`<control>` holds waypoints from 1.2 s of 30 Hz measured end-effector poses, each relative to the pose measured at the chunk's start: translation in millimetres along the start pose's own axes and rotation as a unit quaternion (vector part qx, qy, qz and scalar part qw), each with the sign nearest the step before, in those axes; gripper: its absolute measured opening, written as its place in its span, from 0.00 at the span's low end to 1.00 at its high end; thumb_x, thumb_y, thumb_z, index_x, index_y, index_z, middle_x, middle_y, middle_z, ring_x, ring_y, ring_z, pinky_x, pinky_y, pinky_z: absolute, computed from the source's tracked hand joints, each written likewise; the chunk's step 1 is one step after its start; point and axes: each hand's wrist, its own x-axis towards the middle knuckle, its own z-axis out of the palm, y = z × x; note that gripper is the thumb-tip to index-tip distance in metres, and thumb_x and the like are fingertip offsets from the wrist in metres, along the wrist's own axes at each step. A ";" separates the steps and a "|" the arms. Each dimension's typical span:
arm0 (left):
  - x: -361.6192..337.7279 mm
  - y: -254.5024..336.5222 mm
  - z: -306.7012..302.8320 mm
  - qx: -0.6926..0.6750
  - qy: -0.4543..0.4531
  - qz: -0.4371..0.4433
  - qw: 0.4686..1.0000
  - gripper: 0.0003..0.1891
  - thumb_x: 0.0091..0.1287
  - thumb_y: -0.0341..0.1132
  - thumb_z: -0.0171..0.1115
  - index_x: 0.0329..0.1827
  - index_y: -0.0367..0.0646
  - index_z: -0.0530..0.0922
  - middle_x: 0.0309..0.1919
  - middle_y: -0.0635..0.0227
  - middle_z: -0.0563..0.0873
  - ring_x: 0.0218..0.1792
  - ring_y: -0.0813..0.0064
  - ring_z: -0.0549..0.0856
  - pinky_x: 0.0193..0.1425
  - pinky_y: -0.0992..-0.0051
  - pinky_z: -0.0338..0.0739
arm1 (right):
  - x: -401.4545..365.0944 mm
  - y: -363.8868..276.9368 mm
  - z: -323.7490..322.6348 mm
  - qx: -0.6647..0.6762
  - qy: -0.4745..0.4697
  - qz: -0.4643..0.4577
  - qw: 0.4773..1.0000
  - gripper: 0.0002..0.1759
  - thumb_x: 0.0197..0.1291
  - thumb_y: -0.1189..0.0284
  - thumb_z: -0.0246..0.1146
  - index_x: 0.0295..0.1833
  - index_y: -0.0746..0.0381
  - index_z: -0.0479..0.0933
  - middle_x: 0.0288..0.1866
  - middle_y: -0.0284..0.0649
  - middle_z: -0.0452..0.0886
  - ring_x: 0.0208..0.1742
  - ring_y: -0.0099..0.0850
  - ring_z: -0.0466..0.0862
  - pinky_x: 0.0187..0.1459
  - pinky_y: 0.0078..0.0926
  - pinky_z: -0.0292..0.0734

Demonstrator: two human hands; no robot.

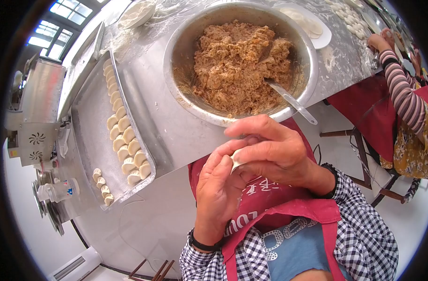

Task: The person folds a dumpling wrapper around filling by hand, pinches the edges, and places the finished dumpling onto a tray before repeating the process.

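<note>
Both my hands are raised together in front of the red apron, just below the big bowl's near rim. Between them is a dumpling (235,159), of which only a pale strip of dough shows. My left hand (219,187) cups it from the left, thumb and fingers closed on it. From the right, the fingers of my right hand (272,152) bend over and press the dough. A large metal bowl (171,70) of brown minced filling (242,65) stands beyond my hands. In it leans a metal spoon (291,99), its handle over the rim.
Left of the bowl, a metal tray (94,112) holds rows of dumplings (122,124). A white plate (322,40) with dough wrappers (303,23) sits behind the bowl. Dough pieces (349,18) lie on the floury table at far right, near a co-worker's hands (381,41). A stool (363,164) stands at right.
</note>
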 end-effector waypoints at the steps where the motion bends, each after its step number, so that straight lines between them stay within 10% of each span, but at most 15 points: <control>1: -0.2 -0.1 -1.1 0.000 0.000 0.000 1.000 0.18 0.72 0.34 0.43 0.60 0.32 0.65 0.56 0.56 0.73 0.57 0.66 0.74 0.62 0.64 0.69 | -1.1 4.5 -2.9 0.002 -0.023 -0.032 0.999 0.08 0.43 0.78 0.68 0.33 0.63 0.78 0.47 0.46 0.78 0.45 0.37 0.79 0.43 0.29 0.76; 36: 0.8 3.5 -3.9 -0.033 0.012 -0.019 0.999 0.17 0.71 0.34 0.46 0.60 0.36 0.66 0.55 0.60 0.74 0.55 0.71 0.75 0.57 0.69 0.72 | 5.5 11.0 -4.2 0.026 -0.059 -0.127 0.990 0.13 0.44 0.74 0.70 0.35 0.67 0.76 0.49 0.51 0.78 0.47 0.43 0.79 0.45 0.35 0.75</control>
